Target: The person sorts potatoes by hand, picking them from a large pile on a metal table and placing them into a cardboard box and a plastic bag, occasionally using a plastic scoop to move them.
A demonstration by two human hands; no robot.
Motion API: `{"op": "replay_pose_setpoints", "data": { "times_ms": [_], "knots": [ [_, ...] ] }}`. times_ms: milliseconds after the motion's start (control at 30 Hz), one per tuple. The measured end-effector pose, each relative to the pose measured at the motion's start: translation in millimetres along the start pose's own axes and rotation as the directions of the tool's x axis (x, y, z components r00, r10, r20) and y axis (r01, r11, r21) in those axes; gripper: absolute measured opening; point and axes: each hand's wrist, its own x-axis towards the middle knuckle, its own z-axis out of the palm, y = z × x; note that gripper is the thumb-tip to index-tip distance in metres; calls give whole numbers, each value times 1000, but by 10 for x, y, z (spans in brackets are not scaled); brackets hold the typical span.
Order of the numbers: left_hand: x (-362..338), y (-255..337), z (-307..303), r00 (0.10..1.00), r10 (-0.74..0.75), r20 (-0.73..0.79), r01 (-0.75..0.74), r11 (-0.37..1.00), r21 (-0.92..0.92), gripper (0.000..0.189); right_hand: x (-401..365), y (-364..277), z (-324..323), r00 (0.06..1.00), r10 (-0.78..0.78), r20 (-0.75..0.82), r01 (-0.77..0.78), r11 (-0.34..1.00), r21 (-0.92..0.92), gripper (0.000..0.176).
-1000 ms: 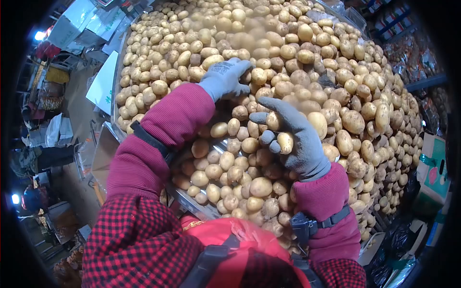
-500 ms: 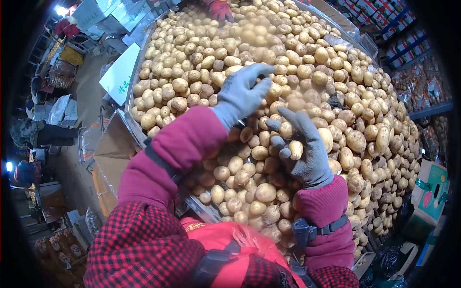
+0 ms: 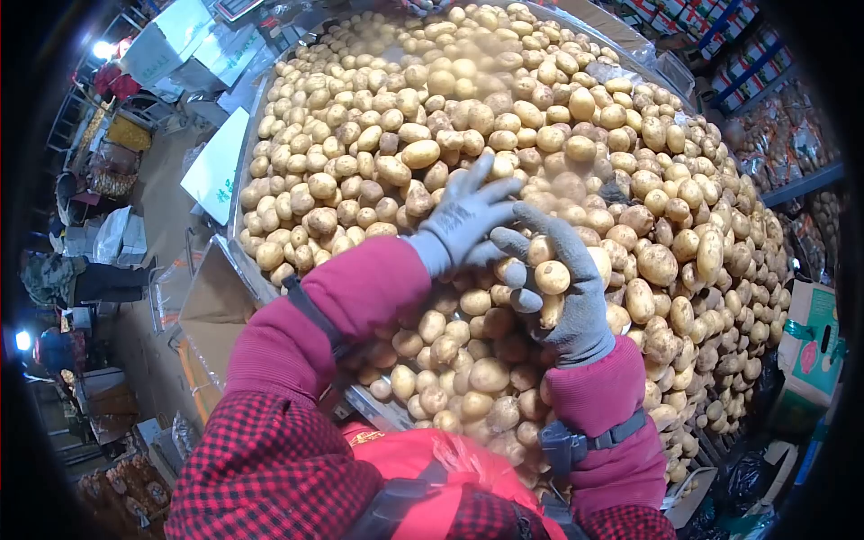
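A broad heap of potatoes [image 3: 418, 153] spreads out before me. My left hand [image 3: 463, 223], in a grey glove, lies palm down over the heap with its fingers spread, its fingertips close to those of the other hand. Palm up, my gloved right hand [image 3: 576, 301] curls its fingers round a few small potatoes [image 3: 551, 277]. Below both hands, nearer my body, more potatoes [image 3: 489, 374] lie in the shade of my arms.
A metal edge [image 3: 378, 409] borders the heap near my body. An open cardboard box [image 3: 216, 288] and a white box panel [image 3: 219, 166] stand at the left. At the right are a green carton [image 3: 810, 346] and a blue shelf beam [image 3: 801, 184].
My left hand has come down and toward my right hand, its fingers now spread. More potatoes show in my right hand. A red-gloved hand at the far edge has pulled back.
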Motion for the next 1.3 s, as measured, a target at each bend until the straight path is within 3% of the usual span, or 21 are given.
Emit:
{"op": "replay_pose_setpoints", "data": {
  "times_ms": [33, 100, 167, 233, 300, 333, 367, 467, 600, 700, 733, 767, 833, 867, 933, 1033, 1067, 1167, 1200, 1233, 1300],
  "knots": [
    [96, -114, 10, 999, 6, 48, -7, 1000, 22, 61, 24, 17, -46, 999, 25, 42, -29, 995, 97, 46],
    [192, -188, 0, 999, 8, 32, -9, 1000, 27, 56, 11, 8, -5, 997, -48, 61, 49, 998, -30, 46],
    [205, -303, -108, 997, 67, 33, -68, 997, 29, 54, 5, -30, 44, 1000, -1, 12, 1, 1000, -16, 46],
    [272, -491, 0, 996, -18, -86, 27, 993, 111, 64, -26, -34, 90, 998, 41, -46, -41, 999, 4, 46],
    [408, -582, -109, 997, -80, 16, 72, 950, 303, 72, -42, -32, 104, 999, -25, -19, 21, 984, -176, 48],
    [463, -643, -182, 988, -96, 123, 50, 942, 333, 77, -2, -19, -7, 999, 32, 32, -33, 999, 9, 50],
    [470, -829, -133, 997, -13, 77, -15, 936, 353, 73, -19, -13, -21, 999, 44, 24, -44, 999, 7, 50],
    [578, -1078, 9, 1000, -6, -20, 15, 883, 469, 55, -25, -15, -34, 999, 31, 33, -31, 999, 15, 51],
    [633, -1266, -73, 993, 85, -84, -37, 888, 459, 52, -21, -20, 9, 999, -14, 32, 13, 999, 36, 52],
    [853, -1500, -202, 993, -112, -49, 121, 832, 542, 52, -20, -30, 72, 999, -29, -30, 25, 993, -113, 54],
    [878, -1609, -190, 985, -95, -146, 158, 839, 521, 50, -25, 16, -6, 994, -94, 59, 103, 980, -169, 56],
    [913, -1880, -71, 977, -35, -211, 148, 822, 549, 41, -24, -9, 15, 998, -57, 34, 62, 985, -163, 57],
    [937, -2060, -45, 947, 107, -303, 90, 817, 569, 47, -31, -115, 124, 996, 66, -59, -71, 994, -87, 59],
    [960, -2040, -68, 971, 13, -239, 130, 807, 576, 47, -34, -84, 122, 994, 81, -70, -87, 993, -79, 59],
    [1007, -1950, -137, 943, 36, -331, 127, 879, 459, 38, -10, -55, 112, 997, -12, -72, -5, 972, -233, 60],
    [1008, -2046, -119, 927, 53, -370, 129, 884, 450, 35, -6, -58, 80, 998, 46, -47, -52, 989, -136, 59],
    [990, -2066, -106, 912, 71, -403, 133, 879, 457, 35, 4, -29, 69, 1000, -7, -29, 1, 976, -218, 59],
    [787, -2046, -176, 962, 34, -272, 104, 874, 474, 37, -2, -13, 12, 1000, 21, -11, -21, 999, -42, 58],
    [696, -1999, -309, 986, -1, -168, 96, 825, 558, 45, -5, 17, 44, 997, -77, -11, 72, 962, -262, 55],
    [564, -1894, -379, 984, -157, -79, 176, 868, 465, 45, -16, 3, 77, 994, -95, -52, 64, 903, -425, 53],
    [280, -1642, -562, 990, -30, -140, 76, 939, 336, 45, -6, 53, -26, 994, -98, 46, 106, 963, -248, 52]
  ]
}}
